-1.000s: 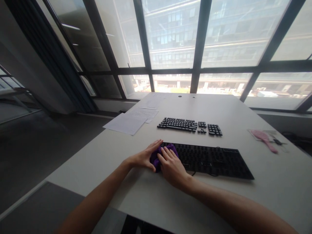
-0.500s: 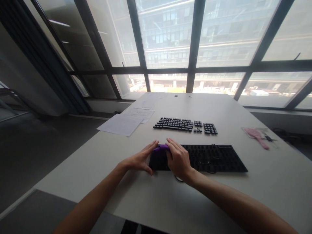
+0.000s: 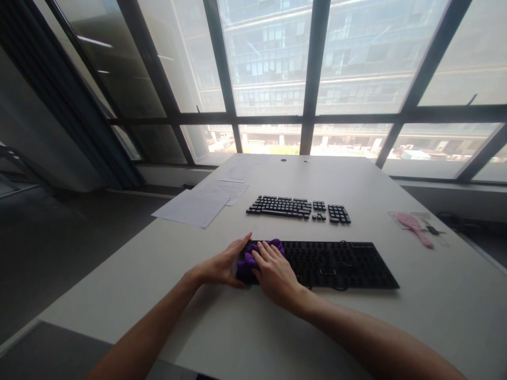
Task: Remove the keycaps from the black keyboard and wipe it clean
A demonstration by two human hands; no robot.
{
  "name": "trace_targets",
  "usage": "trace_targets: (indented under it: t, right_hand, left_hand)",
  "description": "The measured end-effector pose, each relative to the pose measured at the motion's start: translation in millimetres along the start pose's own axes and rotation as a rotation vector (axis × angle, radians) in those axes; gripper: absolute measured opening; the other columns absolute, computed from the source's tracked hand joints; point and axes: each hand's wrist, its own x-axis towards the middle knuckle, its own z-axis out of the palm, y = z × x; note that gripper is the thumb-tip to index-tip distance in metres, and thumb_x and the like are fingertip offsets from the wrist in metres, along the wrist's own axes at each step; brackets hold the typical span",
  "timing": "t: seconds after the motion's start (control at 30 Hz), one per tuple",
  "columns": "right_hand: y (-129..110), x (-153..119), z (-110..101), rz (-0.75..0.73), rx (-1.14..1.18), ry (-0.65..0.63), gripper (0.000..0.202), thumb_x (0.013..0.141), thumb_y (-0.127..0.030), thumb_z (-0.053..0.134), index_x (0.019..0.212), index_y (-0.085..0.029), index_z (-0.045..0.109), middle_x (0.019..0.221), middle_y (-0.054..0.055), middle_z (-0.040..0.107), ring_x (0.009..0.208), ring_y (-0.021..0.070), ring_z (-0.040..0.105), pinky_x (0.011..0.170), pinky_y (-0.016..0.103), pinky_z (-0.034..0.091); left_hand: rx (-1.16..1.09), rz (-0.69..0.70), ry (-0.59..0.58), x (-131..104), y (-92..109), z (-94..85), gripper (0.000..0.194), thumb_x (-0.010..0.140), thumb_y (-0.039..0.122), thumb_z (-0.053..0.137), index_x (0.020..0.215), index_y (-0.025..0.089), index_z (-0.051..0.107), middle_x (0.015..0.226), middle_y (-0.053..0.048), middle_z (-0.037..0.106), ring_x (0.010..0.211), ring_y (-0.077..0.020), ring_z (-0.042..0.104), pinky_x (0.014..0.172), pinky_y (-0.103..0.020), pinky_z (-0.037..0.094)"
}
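Note:
A black keyboard base (image 3: 356, 266) without its keycaps lies across the near part of the white table. My left hand (image 3: 224, 264) grips its left end, thumb at the near edge and fingers at the far edge. Under my right hand (image 3: 275, 272) a crumpled purple cloth (image 3: 247, 262) is pressed onto the left part of the base, fingers stretched over it. Beyond the base, black keycaps (image 3: 283, 207) are laid out in keyboard order, with a number block (image 3: 339, 214) at their right.
Paper sheets (image 3: 192, 207) lie at the table's left edge. On the right are a pink brush (image 3: 414, 227) and a small dark item (image 3: 433, 230) on clear plastic. The white table (image 3: 317, 327) reaches toward large windows.
My right hand has moved slightly left and toward me, its fingers flatter. More of the purple cloth shows, spread wider over the base. The view has tilted up a little.

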Motion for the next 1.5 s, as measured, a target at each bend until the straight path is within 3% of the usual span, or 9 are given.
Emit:
trace_targets:
  t: [0.37,0.5,0.63,0.77,0.9,1.07,1.23,1.4,1.5]
  right_hand:
    - [-7,-9,-4,0.022,0.017,-0.003,0.030,0.096,-0.025,0.050,0.114,-0.009,0.068,0.137,0.021,0.059,0.133,0.0300,0.050,0.113,0.045,0.037]
    - [-8,-9,-14,0.092,0.074,0.124,0.031,0.097,-0.024,0.048,0.116,-0.010,0.067,0.136,0.019,0.059,0.130,0.0296,0.054,0.112,0.045,0.040]
    - [0,-1,-31,0.091,0.237,0.320,0.035,0.099,-0.023,0.043,0.128,-0.019,0.063,0.137,0.010,0.060,0.132,0.0229,0.052,0.113,0.042,0.040]
    - [8,4,-36,0.083,0.255,0.440,0.044,0.099,-0.021,0.039,0.141,-0.020,0.052,0.148,0.008,0.049,0.142,0.0223,0.038,0.117,0.045,0.033]
    - [3,0,-21,0.029,0.128,0.262,0.047,0.099,-0.026,0.047,0.145,-0.016,0.048,0.158,0.012,0.031,0.150,0.0282,0.017,0.120,0.051,0.024]
    - [-5,-6,-5,-0.053,0.034,-0.012,0.059,0.096,-0.040,0.055,0.145,-0.009,0.046,0.155,0.021,0.035,0.147,0.0319,0.025,0.119,0.050,0.026]
    - [-2,-7,-5,-0.057,0.017,-0.035,0.060,0.094,-0.044,0.057,0.144,-0.011,0.047,0.154,0.021,0.036,0.146,0.0317,0.029,0.118,0.048,0.028]
    - [-2,-3,-2,-0.063,-0.003,-0.021,0.048,0.096,-0.036,0.054,0.135,-0.008,0.056,0.146,0.021,0.049,0.140,0.0325,0.040,0.115,0.047,0.034]
    - [-3,-2,-3,-0.048,0.019,0.025,0.038,0.095,-0.031,0.052,0.124,-0.009,0.065,0.137,0.018,0.059,0.134,0.0300,0.049,0.114,0.043,0.037]
  left_hand:
    - [-0.069,-0.035,0.020,0,4,-2.4,0.132,0.062,0.042,0.088,0.157,0.030,-0.004,0.160,-0.015,0.022,0.146,-0.0369,0.025,0.119,-0.056,0.023]
    - [-0.068,-0.031,0.021,-1,3,-4.2,0.132,0.063,0.039,0.088,0.157,0.030,-0.004,0.161,-0.016,0.019,0.147,-0.0376,0.023,0.119,-0.057,0.020]
    - [-0.047,-0.034,0.028,-1,-1,-4.9,0.129,0.063,0.041,0.087,0.157,0.029,-0.001,0.162,-0.015,0.015,0.148,-0.0383,0.019,0.120,-0.056,0.019]
    - [-0.038,-0.023,0.029,-1,-3,-4.4,0.127,0.065,0.046,0.086,0.157,0.027,0.000,0.163,-0.015,0.013,0.149,-0.0388,0.015,0.121,-0.055,0.017]
    - [-0.058,-0.018,0.028,1,-4,-3.0,0.128,0.064,0.044,0.087,0.158,0.026,0.001,0.162,-0.016,0.014,0.147,-0.0392,0.019,0.120,-0.056,0.021]
    - [-0.064,-0.013,0.038,0,-7,-1.1,0.125,0.067,0.036,0.084,0.157,0.030,-0.003,0.163,-0.013,0.016,0.147,-0.0352,0.024,0.121,-0.052,0.020]
    - [-0.059,-0.026,0.046,-1,-7,-0.9,0.126,0.066,0.035,0.085,0.157,0.030,-0.002,0.163,-0.013,0.014,0.148,-0.0349,0.021,0.122,-0.051,0.019]
    - [-0.093,-0.062,0.032,-2,-4,-2.1,0.135,0.063,0.037,0.087,0.156,0.028,-0.009,0.160,-0.017,0.022,0.145,-0.0348,0.028,0.120,-0.052,0.023]
    - [-0.066,-0.071,0.014,-2,-3,-4.3,0.128,0.061,0.041,0.088,0.157,0.032,0.004,0.159,-0.014,0.023,0.146,-0.0369,0.026,0.119,-0.054,0.022]
